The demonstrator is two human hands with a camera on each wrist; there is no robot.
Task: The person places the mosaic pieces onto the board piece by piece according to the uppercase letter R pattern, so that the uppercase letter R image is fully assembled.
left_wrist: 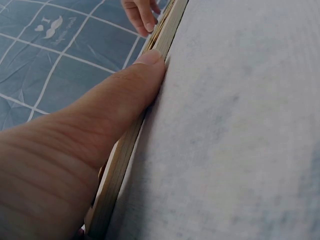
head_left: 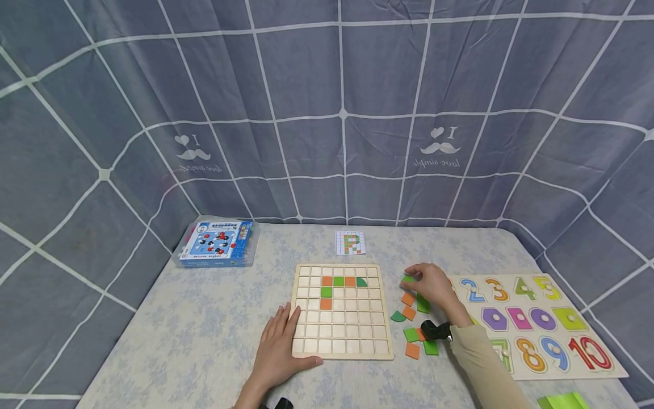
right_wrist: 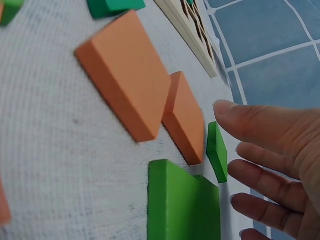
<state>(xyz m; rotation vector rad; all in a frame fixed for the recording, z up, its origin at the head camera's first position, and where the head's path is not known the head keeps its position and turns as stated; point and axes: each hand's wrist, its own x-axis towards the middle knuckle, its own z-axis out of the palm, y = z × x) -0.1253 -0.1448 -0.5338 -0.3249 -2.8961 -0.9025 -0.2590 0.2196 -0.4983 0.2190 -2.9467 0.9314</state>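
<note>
The left hand (head_left: pixel 278 345), fingers straight, touches the pale square wooden grid board (head_left: pixel 350 330) at eight o'clock, gripping nothing. Just off the board at two o'clock, the right hand (head_left: pixel 430 285), thumb and fingers apart, holds nothing beside a flat green block (right_wrist: pixel 217 152); I can't tell if they touch.

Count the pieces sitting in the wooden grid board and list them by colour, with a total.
Orange squares: 3
Light green squares: 2
Dark green quarter-round piece: 1
Total in the wooden grid board: 6
</note>
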